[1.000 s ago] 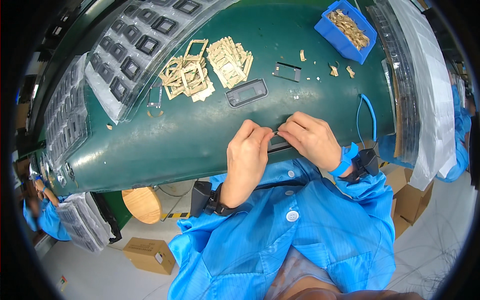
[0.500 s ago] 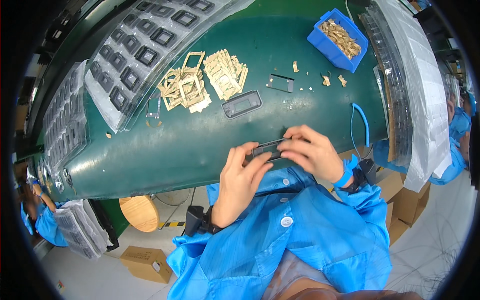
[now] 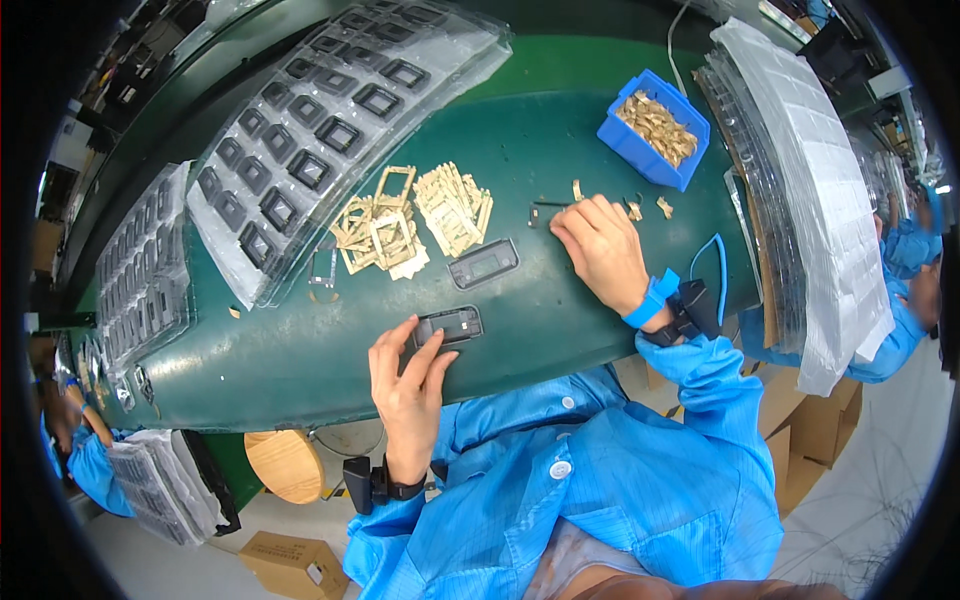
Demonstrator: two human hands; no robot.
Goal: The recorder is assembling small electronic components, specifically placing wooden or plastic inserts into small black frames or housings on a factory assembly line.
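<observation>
A dark grey rectangular plastic housing [image 3: 462, 323] with a recessed middle lies on the green table close to me. At its left and near edges are the fingertips of my left hand [image 3: 405, 378], gripping it, thumb apart from the index finger. My right hand [image 3: 606, 252] reaches farther out, fingers bent and drawn together over a thin dark flat panel [image 3: 541, 214]. Only the panel's left part shows; the hand covers the rest. Between the hands and slightly beyond rests a second grey housing [image 3: 485, 264] with a rectangular window.
Two piles of cream adhesive frames [image 3: 455, 210] lie beyond the housings. Trays of black frames [image 3: 335, 135] fill the left. A blue bin [image 3: 655, 130] of peeled scraps stands far right, beside stacked trays [image 3: 800, 200]. A blue cord [image 3: 718, 275] lies near my right wrist.
My hands have parted. The left has moved left with the housing and put it on the table; the right has let go of it and reached out to the dark panel.
</observation>
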